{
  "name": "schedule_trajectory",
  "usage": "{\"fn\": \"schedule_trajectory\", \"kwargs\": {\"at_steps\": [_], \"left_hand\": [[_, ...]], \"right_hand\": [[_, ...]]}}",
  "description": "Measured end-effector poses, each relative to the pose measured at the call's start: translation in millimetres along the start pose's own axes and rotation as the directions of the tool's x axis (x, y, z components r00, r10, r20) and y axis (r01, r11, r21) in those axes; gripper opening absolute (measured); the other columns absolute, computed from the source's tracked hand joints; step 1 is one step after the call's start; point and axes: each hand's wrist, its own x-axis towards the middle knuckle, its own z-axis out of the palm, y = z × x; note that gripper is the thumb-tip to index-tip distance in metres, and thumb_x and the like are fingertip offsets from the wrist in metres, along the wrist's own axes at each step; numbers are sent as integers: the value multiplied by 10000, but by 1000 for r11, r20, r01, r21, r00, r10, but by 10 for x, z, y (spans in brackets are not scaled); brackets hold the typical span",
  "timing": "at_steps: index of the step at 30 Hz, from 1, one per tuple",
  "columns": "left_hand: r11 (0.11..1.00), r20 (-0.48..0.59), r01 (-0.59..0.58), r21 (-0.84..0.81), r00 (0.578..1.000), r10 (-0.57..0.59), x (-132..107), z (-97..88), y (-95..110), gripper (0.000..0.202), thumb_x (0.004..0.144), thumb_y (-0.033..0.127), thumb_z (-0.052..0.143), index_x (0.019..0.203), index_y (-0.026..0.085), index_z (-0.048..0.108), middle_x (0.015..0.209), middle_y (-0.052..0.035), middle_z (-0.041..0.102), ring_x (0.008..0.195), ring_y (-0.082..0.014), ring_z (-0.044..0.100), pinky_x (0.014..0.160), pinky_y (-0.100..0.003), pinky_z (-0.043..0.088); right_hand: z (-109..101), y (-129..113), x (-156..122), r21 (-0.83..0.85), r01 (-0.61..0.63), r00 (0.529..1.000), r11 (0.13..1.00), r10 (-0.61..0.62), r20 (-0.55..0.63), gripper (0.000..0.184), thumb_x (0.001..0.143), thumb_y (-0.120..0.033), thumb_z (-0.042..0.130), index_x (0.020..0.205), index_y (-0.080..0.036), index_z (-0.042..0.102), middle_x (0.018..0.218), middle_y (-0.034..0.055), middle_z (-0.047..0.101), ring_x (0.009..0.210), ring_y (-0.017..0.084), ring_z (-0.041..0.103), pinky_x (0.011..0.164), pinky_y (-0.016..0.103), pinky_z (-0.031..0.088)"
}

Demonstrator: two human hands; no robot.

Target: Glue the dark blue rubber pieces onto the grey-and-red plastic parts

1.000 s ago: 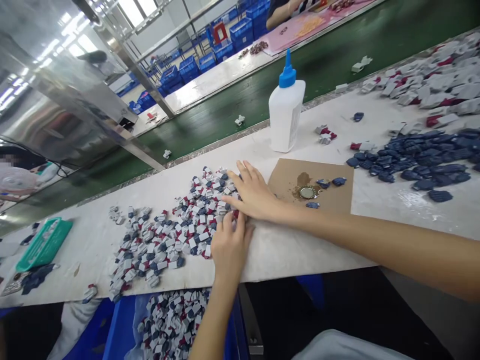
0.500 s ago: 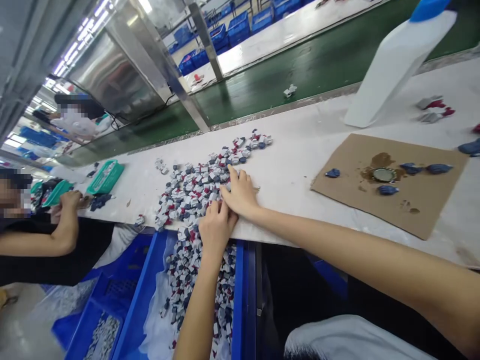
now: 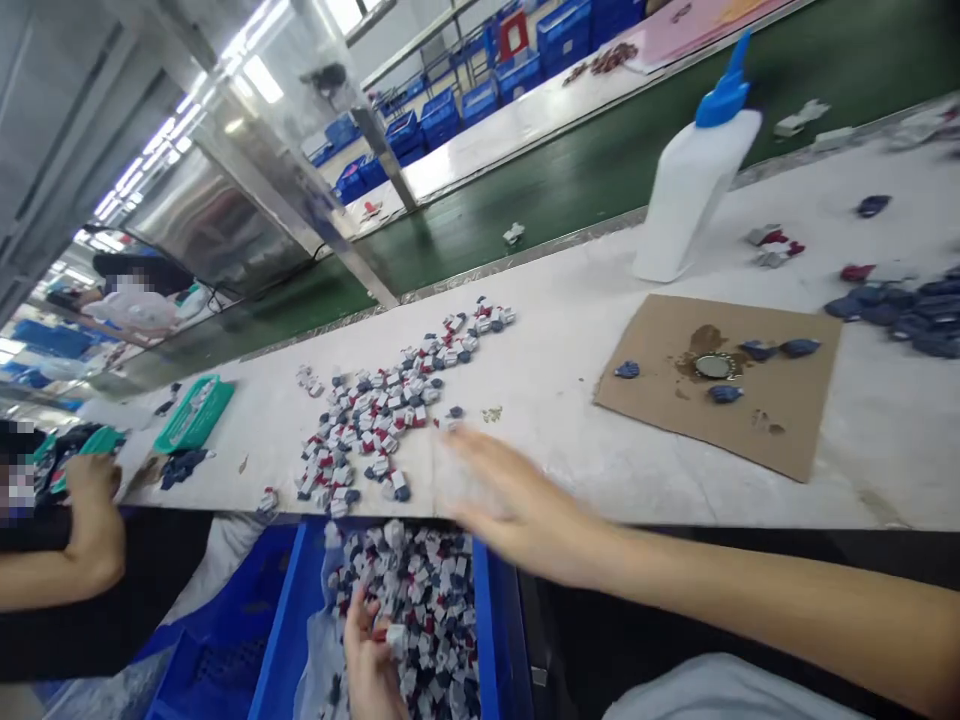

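A pile of small grey, dark blue and red plastic pieces (image 3: 375, 415) lies on the white table. My right hand (image 3: 517, 505), blurred by motion, is over the table's front edge to the right of the pile, fingers stretched out and nothing seen in it. Just beyond its fingertips sits a single piece (image 3: 454, 412). Below the table edge, my left hand (image 3: 367, 655) hovers palm up over a blue bin (image 3: 491, 630) full of the same pieces, its fingers loosely apart. One grey and red piece (image 3: 394, 638) shows beside its fingers; whether they touch is unclear.
On the right lies a cardboard sheet (image 3: 637, 400) bearing a bottle cap (image 3: 715, 367) and several blue pieces. Behind it stands a white glue bottle (image 3: 686, 200). A green belt (image 3: 465, 235) runs along the back. At left, a co-worker's hand (image 3: 94, 485) works near a green basket (image 3: 196, 415).
Both hands have parted and come toward me. My left hand dropped from the pile to over the bin; my right hand moved off the pile's edge. The pile is smaller at its front.
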Motion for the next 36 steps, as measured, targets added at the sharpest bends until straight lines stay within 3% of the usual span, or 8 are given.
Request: {"fn": "schedule_trajectory", "kwargs": {"at_steps": [3,6,9,12,14,20,26,36], "left_hand": [[983,53,122,-136,992,-116,-167,556,323,402,748,286,608,1150,266,616,1057,-44,623,1027,-200,573,736,-244,458],[899,257,255,-356,952,-168,-472,1272,921,441,617,355,793,1022,218,687,1013,-40,648,896,-139,611,658,-152,479],[674,586,535,-510,789,-184,-819,1895,1437,409,533,403,850,842,178,707,838,-14,621,655,-66,583,460,-91,432],[426,783,755,-498,603,-154,-1104,2321,1708,232,757,380,702,773,151,670,740,23,530,436,9,408,309,-81,301],[388,812,791,-472,562,-159,-1224,2464,1777,246,888,325,540,758,144,646,712,33,487,378,18,316,285,-94,283],[544,802,749,-377,558,-212,-1286,2396,1810,191,897,130,470,986,145,639,850,-23,567,585,-51,556,372,-128,430],[638,773,693,-336,590,-234,-1240,2260,1779,304,823,52,578,1112,145,602,1174,-108,646,1047,-179,646,650,-149,571],[607,762,682,-408,621,-185,-1180,2086,1615,345,718,269,754,1035,208,632,953,-46,736,789,-155,711,599,-192,574]], "right_hand": [[-1181,397,-590,-301,-135,865,944,-36,-501,426,900,-471,456,1247,-234,530,1159,107,615,941,204,612,831,355,490],[-2181,721,-1354,-483,-668,602,567,30,-798,396,880,-509,472,1065,-195,628,942,125,650,703,175,572,614,331,435],[-2651,902,-1933,-538,-773,624,337,249,-741,451,822,-545,559,1087,-190,643,917,135,643,697,185,555,513,315,382],[-2673,1012,-2128,-568,-733,679,375,348,-646,445,864,-499,526,1194,-209,601,1021,151,630,753,197,582,536,305,410],[-2609,1056,-2128,-590,-696,715,409,323,-620,394,911,-437,460,1197,-202,595,1057,160,618,781,209,593,564,312,422],[-2627,1120,-2175,-639,-564,797,523,143,-586,288,881,-346,413,973,-189,637,935,114,623,663,180,589,560,304,443],[-2452,922,-1964,-519,-519,759,679,87,-645,284,832,-430,479,977,-231,621,906,50,629,690,158,618,560,262,517],[-1997,754,-1084,-120,-309,923,944,267,-276,381,893,-498,440,1082,-209,602,952,89,666,816,214,665,611,309,594]]}}
